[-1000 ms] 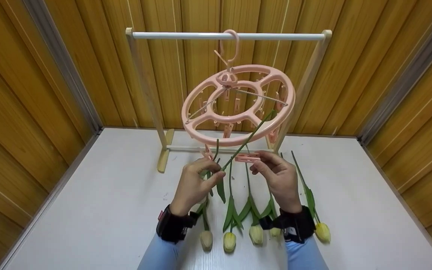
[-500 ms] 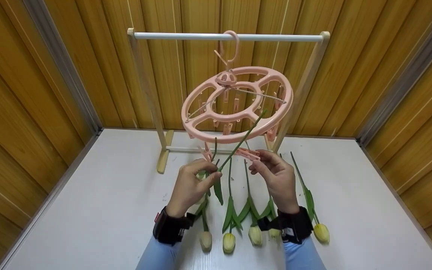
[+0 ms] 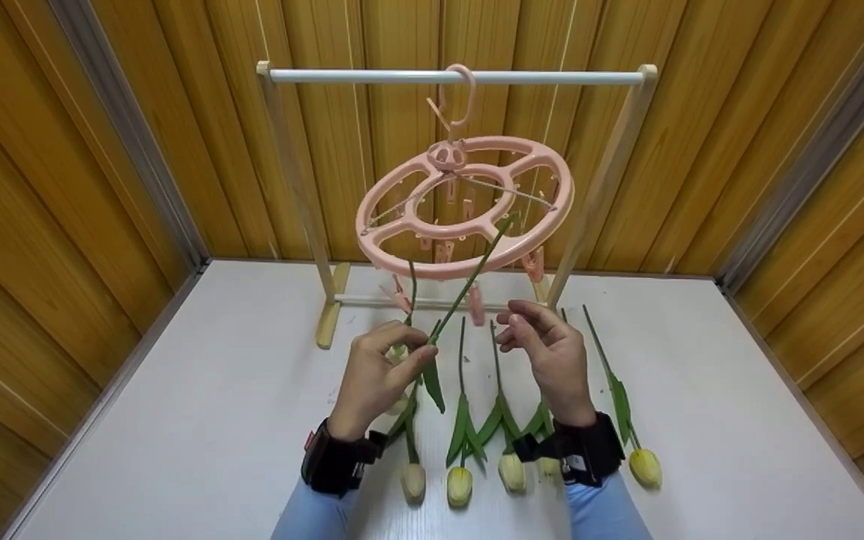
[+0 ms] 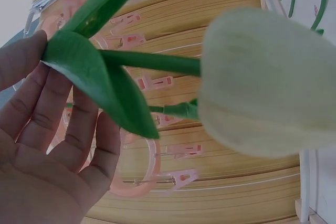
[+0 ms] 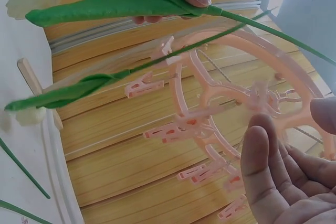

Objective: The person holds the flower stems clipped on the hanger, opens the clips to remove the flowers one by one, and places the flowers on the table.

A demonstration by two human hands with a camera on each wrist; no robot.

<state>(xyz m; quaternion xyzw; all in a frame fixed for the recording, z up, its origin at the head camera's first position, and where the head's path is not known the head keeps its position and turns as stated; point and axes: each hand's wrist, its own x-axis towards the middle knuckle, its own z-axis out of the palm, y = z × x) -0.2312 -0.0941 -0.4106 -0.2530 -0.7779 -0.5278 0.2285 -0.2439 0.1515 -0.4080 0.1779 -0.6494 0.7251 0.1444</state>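
Observation:
My left hand pinches an artificial tulip where leaf and stem meet; its stem slants up to the right, in front of a round pink clip hanger. The pale bloom fills the right of the left wrist view. My right hand holds nothing, thumb and fingers slightly bent and apart. Just left of its fingertips dangles a pink clothespin from the hanger's front rim. A second tulip hangs head down by its stem from a clothespin on the rim.
The hanger hooks over the white bar of a wooden rack. Several tulips lie on the white table, including one at far right. Further clothespins hang around the hanger. Wood-patterned walls enclose the table.
My right hand has let go of the pink clothespin, which now hangs down from the rim. The hanger has shifted slightly left. My left hand keeps the tulip, moved a little left.

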